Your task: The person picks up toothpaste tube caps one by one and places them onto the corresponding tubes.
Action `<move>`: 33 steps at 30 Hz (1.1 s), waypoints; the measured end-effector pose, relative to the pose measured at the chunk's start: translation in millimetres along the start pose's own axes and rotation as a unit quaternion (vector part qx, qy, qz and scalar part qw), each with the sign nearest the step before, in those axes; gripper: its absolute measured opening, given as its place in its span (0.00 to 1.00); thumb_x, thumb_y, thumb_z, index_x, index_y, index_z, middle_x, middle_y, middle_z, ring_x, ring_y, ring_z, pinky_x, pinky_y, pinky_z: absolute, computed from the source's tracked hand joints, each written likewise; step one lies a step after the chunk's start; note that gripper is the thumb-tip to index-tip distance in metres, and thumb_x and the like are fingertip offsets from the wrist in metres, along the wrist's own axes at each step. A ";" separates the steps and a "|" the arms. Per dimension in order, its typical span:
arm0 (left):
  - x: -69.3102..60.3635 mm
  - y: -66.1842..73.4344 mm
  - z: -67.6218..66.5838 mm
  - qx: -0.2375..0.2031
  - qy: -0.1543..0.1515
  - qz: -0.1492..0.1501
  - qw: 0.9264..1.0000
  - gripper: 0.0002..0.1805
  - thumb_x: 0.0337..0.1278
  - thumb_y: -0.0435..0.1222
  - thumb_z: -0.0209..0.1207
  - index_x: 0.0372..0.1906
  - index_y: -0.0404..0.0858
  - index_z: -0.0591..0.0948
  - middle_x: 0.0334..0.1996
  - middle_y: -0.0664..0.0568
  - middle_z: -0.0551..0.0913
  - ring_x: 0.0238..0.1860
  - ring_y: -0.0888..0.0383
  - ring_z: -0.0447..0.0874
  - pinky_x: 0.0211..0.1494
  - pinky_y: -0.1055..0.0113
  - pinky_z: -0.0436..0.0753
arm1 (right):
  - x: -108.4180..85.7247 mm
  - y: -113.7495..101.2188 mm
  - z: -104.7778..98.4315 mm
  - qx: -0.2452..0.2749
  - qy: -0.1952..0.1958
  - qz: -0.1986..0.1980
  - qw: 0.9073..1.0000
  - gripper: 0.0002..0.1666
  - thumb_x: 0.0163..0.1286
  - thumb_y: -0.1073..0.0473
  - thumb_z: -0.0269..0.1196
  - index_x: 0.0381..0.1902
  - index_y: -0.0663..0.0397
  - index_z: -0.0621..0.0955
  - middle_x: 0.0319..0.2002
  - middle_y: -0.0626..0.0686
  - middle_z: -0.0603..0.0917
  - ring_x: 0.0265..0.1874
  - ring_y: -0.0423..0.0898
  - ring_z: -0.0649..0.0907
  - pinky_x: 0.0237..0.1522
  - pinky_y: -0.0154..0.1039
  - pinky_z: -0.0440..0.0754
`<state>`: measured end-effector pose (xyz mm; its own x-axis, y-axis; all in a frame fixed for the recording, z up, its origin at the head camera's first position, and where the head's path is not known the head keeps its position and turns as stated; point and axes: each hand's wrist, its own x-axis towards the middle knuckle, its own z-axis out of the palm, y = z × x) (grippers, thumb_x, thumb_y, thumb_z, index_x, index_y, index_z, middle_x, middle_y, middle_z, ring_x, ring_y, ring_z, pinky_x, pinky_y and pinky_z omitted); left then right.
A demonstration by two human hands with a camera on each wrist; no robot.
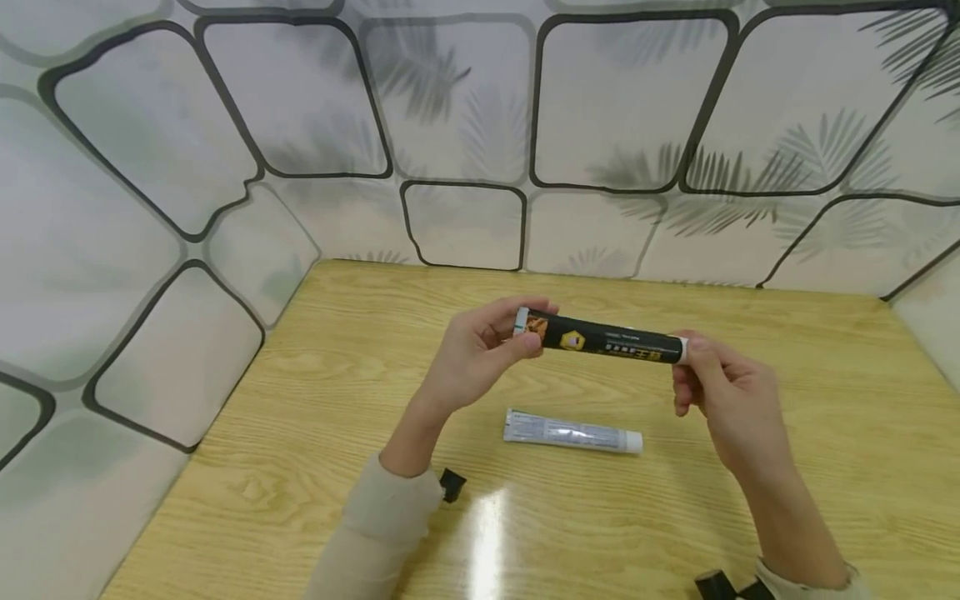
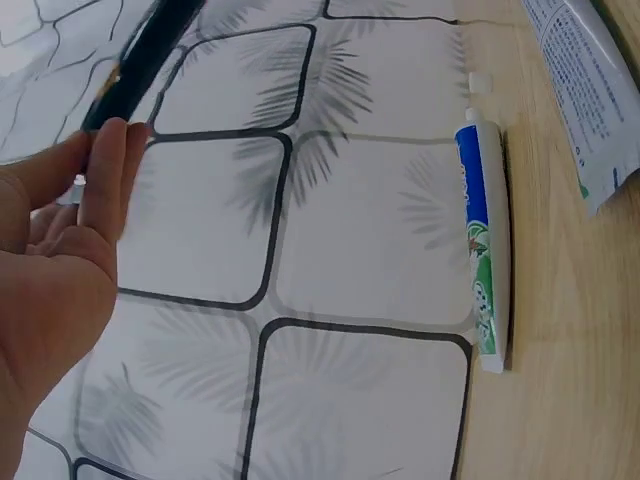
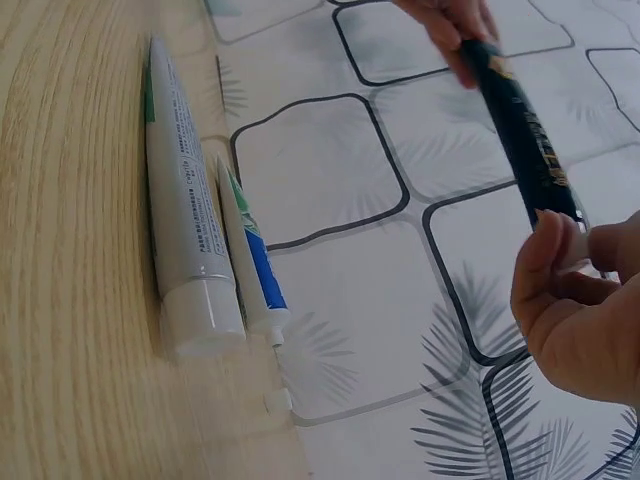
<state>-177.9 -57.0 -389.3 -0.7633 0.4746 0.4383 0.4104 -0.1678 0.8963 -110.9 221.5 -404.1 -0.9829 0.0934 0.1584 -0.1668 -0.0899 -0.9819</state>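
Left hand [image 1: 480, 354] and right hand [image 1: 738, 404] held a black tube [image 1: 600, 337] between them, raised over the wooden table [image 1: 322, 392]: the left pinched its flat end between thumb and fingers, and the right gripped the white cap [image 1: 683, 351] at the other end. Lower down, on the wood, lay a larger pale tube [image 1: 562, 431], capped, with a smaller blue, green and white tube [image 2: 482, 250] just beside it.

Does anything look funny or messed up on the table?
Yes: the slim white, blue and green tube on the yellowish wooden table, near the white leaf-patterned wall, looks uncapped. Its narrow nozzle seems bare, and a small white cap lies apart, just beyond it. I see no spill.
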 end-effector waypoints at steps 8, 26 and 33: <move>2.2 -12.5 -10.5 -0.001 0.059 -0.209 0.976 0.22 0.69 0.23 0.53 0.66 0.28 0.73 0.30 0.49 0.81 0.43 0.55 0.84 0.50 0.59 0.84 | 3.4 7.8 -1.7 -0.160 -0.097 0.074 0.980 0.33 0.79 0.55 0.53 0.72 0.71 0.63 0.38 0.44 0.85 0.31 0.41 0.82 0.37 0.37 0.86; 2.1 -26.2 -2.5 0.127 0.089 -0.276 0.948 0.23 0.70 0.28 0.55 0.68 0.29 0.71 0.43 0.37 0.86 0.39 0.47 0.89 0.44 0.58 0.86 | 7.1 20.0 2.6 -0.242 -0.031 0.068 0.967 0.30 0.78 0.52 0.54 0.65 0.74 0.72 0.41 0.56 0.87 0.31 0.38 0.87 0.36 0.37 0.86; 4.2 -30.3 -0.5 0.126 0.096 -0.258 0.953 0.24 0.66 0.24 0.57 0.66 0.26 0.70 0.53 0.35 0.77 0.46 0.47 0.86 0.47 0.61 0.85 | 9.3 20.6 -1.1 -0.259 -0.081 0.063 0.960 0.24 0.80 0.58 0.52 0.63 0.73 0.73 0.48 0.69 0.83 0.36 0.40 0.87 0.39 0.36 0.86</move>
<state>-193.9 -50.3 -414.6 -0.9633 0.2666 -0.0308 0.0440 0.2701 0.9618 -123.3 221.6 -422.9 -0.9989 -0.0455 0.0075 -0.0259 0.4194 -0.9074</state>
